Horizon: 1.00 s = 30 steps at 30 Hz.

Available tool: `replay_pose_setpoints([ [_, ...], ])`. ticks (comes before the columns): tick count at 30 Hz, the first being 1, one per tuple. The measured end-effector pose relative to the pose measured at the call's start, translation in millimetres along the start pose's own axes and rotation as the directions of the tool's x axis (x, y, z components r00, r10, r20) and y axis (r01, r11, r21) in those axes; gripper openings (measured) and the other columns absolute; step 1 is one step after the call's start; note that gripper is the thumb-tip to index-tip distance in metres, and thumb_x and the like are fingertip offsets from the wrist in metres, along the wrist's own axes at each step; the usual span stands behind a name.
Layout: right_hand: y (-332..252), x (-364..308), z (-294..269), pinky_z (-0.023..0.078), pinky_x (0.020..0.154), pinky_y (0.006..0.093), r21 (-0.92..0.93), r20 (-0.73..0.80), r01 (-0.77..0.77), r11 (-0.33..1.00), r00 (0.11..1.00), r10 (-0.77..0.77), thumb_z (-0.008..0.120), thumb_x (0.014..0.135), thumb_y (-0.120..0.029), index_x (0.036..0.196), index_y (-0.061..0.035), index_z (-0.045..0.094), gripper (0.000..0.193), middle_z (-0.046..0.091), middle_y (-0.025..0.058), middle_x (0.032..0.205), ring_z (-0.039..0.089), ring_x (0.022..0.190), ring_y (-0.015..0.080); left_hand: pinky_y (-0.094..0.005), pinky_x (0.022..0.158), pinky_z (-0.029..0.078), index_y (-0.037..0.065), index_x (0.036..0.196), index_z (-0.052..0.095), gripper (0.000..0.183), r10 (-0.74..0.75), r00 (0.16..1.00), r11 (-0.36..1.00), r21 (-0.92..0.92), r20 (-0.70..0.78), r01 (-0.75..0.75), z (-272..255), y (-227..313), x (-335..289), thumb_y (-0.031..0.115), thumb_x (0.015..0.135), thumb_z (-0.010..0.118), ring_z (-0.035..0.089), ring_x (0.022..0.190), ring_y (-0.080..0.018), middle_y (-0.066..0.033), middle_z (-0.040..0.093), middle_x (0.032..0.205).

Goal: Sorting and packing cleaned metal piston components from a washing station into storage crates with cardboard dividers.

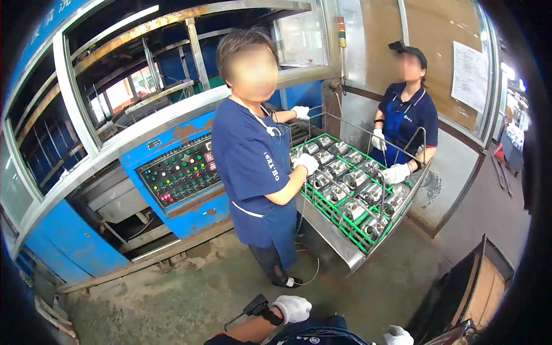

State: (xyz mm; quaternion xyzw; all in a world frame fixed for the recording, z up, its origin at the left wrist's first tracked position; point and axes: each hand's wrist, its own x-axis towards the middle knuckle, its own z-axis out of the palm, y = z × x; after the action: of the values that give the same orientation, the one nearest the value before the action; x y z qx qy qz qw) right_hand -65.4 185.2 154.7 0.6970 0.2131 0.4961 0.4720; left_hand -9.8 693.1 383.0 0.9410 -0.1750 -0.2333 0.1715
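My left hand (294, 308), in a white knit glove, is held in front of my body at the lower edge. Its fingers look curled in, and nothing shows in them. A black device (255, 305) with a thin rod sits at that wrist by a dark strap. My right hand (398, 336), also gloved in white, is cut off by the lower edge, so its fingers cannot be made out. Beyond both hands, out of contact, a metal cart (332, 233) carries a green wire rack (361, 244) with rows of shiny metal cylindrical parts (355, 179).
Two people in dark blue shirts and white gloves, one person (253, 155) left of the cart and another (405, 115) behind it, have hands at the rack. A blue machine with a control panel (178, 171) stands left. A dark-framed box (474, 282) stands at the lower right.
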Motion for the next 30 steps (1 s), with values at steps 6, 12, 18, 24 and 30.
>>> replay_pose_setpoints([
  [6,8,106,34,0.040,0.032,0.0345,0.049,-0.294,-0.121,0.991,0.947,0.130,0.038,0.101,-0.061,0.052,-0.0111,0.049,0.071,0.046,0.0034,0.042,0.045,0.032,0.0193,-0.0508,0.074,0.055,0.008,0.084,0.073,0.028,-0.058,0.977,0.993,-0.110,-0.206,0.035,24,4,-3,0.031,0.083,0.057,0.069,0.084,-0.0389,-0.0174,0.071,0.086],
  [12,-1,92,75,0.052,0.052,0.0416,0.177,0.051,-0.394,0.902,0.919,0.392,0.042,0.099,-0.062,0.069,-0.0057,0.065,0.068,0.059,0.0120,0.061,0.059,0.053,0.0285,-0.0513,0.075,0.053,0.007,0.083,0.072,0.029,-0.138,0.980,0.962,-0.254,-0.144,0.099,23,33,24,0.033,0.084,0.059,0.067,0.082,-0.0402,-0.0171,0.070,0.083],
  [18,-4,88,99,0.056,0.068,0.0502,-0.032,0.001,-0.300,0.953,0.954,0.301,0.042,0.102,-0.054,0.080,-0.0031,0.069,0.062,0.067,0.0171,0.075,0.066,0.068,0.0363,-0.0487,0.080,0.052,0.007,0.087,0.071,0.030,-0.152,0.931,0.943,-0.330,-0.333,0.036,19,53,30,0.036,0.088,0.061,0.066,0.088,-0.0394,-0.0165,0.069,0.085],
  [24,-41,67,75,0.055,0.067,0.0553,0.410,0.513,-0.629,0.660,0.758,0.404,0.027,0.098,-0.067,0.073,-0.0061,0.065,0.076,0.067,0.0154,0.072,0.066,0.067,0.0375,-0.0461,0.094,0.049,0.007,0.103,0.068,0.033,-0.221,0.917,0.959,-0.246,-0.332,0.142,2,60,31,0.038,0.092,0.063,0.062,0.105,-0.0358,-0.0140,0.069,0.100],
  [30,-12,8,149,0.053,0.080,0.0536,-0.304,-0.627,-0.183,0.935,0.777,-0.052,0.040,0.097,-0.064,0.097,-0.0076,0.065,0.061,0.066,0.0186,0.090,0.063,0.082,0.0347,-0.0502,0.101,0.046,0.005,0.144,0.045,0.073,0.017,0.693,1.000,0.016,-0.721,-0.008,-67,95,91,0.044,0.086,0.067,0.055,0.117,-0.0428,-0.0236,0.057,0.127],
])
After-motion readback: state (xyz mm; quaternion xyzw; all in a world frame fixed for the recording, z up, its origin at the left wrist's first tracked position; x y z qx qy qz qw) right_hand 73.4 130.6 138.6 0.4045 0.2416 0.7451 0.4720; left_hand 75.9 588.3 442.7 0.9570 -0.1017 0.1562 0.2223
